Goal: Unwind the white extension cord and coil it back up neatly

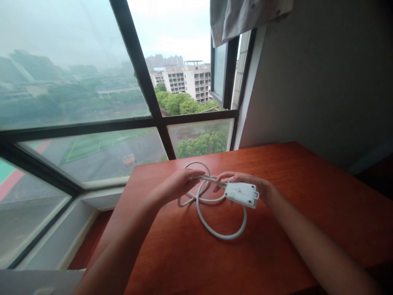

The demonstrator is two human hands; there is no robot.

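Observation:
A white power strip with a thick white cord is held over a reddish wooden table. My right hand is closed round the strip's far side, with the sockets' face turned toward me. My left hand is closed on the cord just left of the strip, fingers wrapped over it. The cord runs in several loose loops between and below the hands, the largest loop lying on the tabletop toward me.
A large dark-framed window fills the left and back, looking down on buildings and trees. A grey wall rises on the right. Pale cloth hangs at the top. The table's left edge drops to a low sill.

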